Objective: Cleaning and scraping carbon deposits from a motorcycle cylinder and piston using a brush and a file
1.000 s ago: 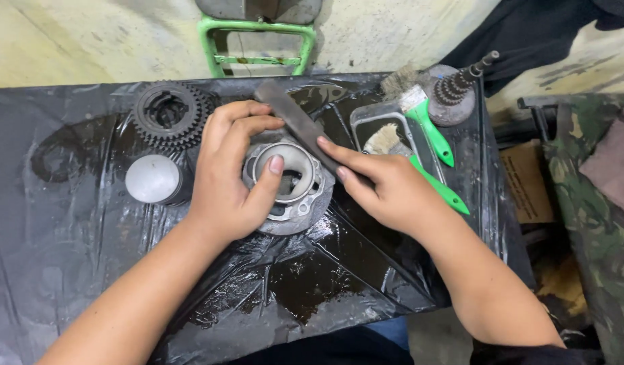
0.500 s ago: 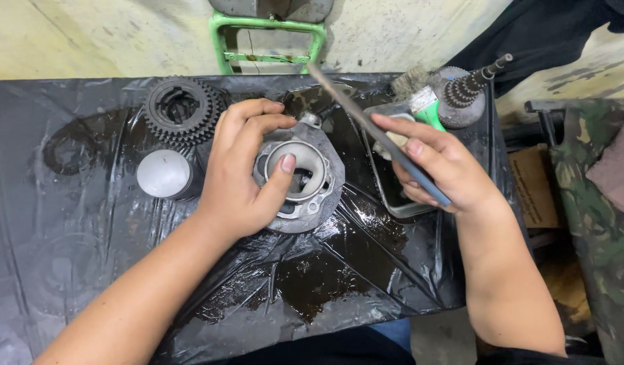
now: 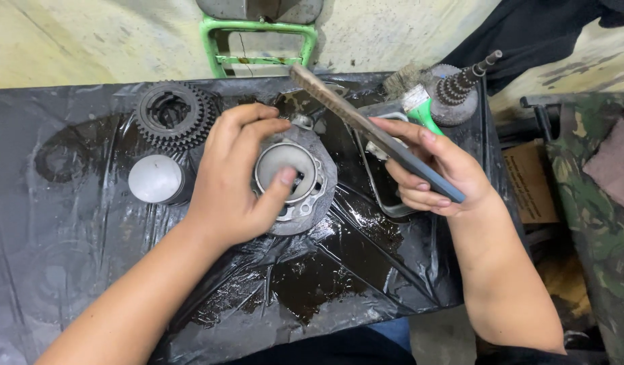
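Head view, one moment, catalogued from the grips outward.

Left hand (image 3: 234, 179): closed over a grey metal cylinder (image 3: 295, 179) at the centre of the frame, fingers curled over its far rim, thumb laid across the bore's near edge. The cylinder sits bore-up on the table.

Right hand (image 3: 437, 172): closed around the lower end of a flat file (image 3: 366, 128), centre right. The file slants up and left, its tip above the cylinder's far side and clear of it.

Handling, by judgement: the cylinder is cast metal, so heavy, rigid and likely oil-slick; best held by the outer rim and flange, as the left hand does, keeping skin away from the bore wall. The file is stiff and hard, its teeth abrasive; hold belongs at the smooth lower end.

Surroundings:
- Black plastic sheet (image 3: 68, 270), wet and oily, covering the table.
- Piston (image 3: 156, 179), grey, crown up, just left of the left hand.
- Gear cluster (image 3: 173, 115), dark, upper left of the cylinder.
- Metal tray (image 3: 386, 203), partly behind the right hand.
- Brush (image 3: 420, 111) with green handle, upper right.
- Geared shaft (image 3: 464, 88), standing on end, upper right.
- Green frame (image 3: 258, 30), top centre, against the wall.
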